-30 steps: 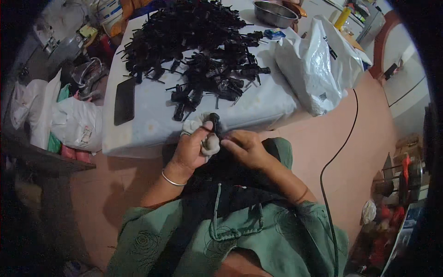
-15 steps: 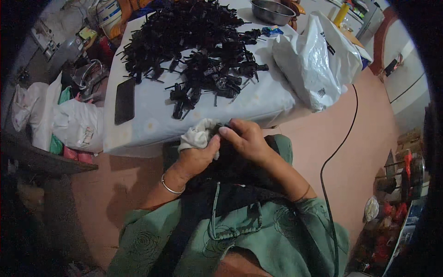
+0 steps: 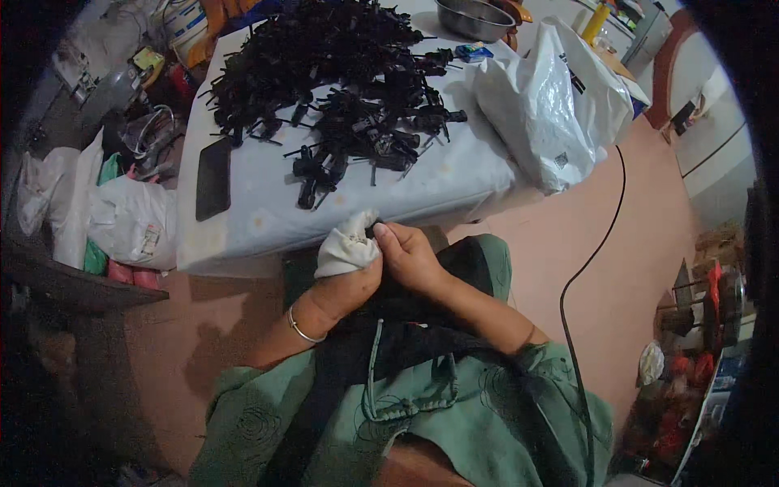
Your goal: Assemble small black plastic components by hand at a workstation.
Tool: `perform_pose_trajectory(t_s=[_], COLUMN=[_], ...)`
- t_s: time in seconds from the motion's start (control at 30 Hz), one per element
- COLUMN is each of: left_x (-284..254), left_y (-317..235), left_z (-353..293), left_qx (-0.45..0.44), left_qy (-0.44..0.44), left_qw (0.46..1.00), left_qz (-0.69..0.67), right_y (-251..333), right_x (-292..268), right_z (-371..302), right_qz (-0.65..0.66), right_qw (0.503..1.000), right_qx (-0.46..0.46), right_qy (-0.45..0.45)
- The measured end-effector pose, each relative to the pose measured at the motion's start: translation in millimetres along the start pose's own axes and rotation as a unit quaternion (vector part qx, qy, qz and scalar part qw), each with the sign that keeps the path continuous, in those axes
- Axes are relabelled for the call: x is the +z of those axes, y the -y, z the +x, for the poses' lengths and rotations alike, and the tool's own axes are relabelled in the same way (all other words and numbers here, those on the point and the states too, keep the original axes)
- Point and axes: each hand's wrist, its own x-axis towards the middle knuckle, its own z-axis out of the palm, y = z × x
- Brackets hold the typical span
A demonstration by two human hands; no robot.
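Observation:
Both my hands meet over my lap, just in front of the table's near edge. Over the fingers of my left hand (image 3: 354, 287) lies a bunched white cloth (image 3: 346, 252), which the hand is closed on. My right hand (image 3: 411, 255) is closed against it, thumb and fingers pinching a small black part (image 3: 373, 230). Only a bit of that part shows between the hands; the rest is hidden by cloth and fingers. Beyond them, a large heap of black plastic parts (image 3: 316, 73) with thin rods sticking out covers much of the table (image 3: 272, 183).
A dark flat phone-like slab (image 3: 213, 178) lies at the table's left edge. At its right stand a white plastic bag (image 3: 535, 114), a small blue packet (image 3: 473, 53) and a metal bowl (image 3: 475, 20). A black cable (image 3: 596, 243) trails over the floor. White bags (image 3: 134, 215) sit at left.
My hands have come closer together and the right one has shifted slightly down and left. The left has turned, so more cloth and less of the black part shows.

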Motion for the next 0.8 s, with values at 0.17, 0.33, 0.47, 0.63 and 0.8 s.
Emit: perform_pose_trajectory(t_s=[0.17, 0.33, 0.47, 0.63, 0.8], left_x=[5, -10, -10, -11, -12], left_y=[5, -9, -2, 0, 1], left_z=[-7, -3, -4, -12, -18], left_qx=[-0.031, -0.051, 0.032, -0.015, -0.173], left_qy=[-0.06, -0.031, -0.028, -0.017, -0.031], left_qw=[0.996, 0.997, 0.999, 1.0, 0.955], left_qz=[-0.054, -0.046, 0.026, 0.004, -0.239], right_y=[14, 48, 27, 24, 46], right_x=[-4, -8, 1, 2, -9], right_z=[1, -4, -1, -3, -12], right_qz=[-0.02, -0.088, -0.062, -0.081, -0.053], right_qw=[0.999, 0.994, 0.996, 0.992, 0.99], right_qx=[0.017, -0.014, 0.016, 0.053, 0.041], right_qy=[0.023, 0.069, 0.066, 0.081, 0.12])
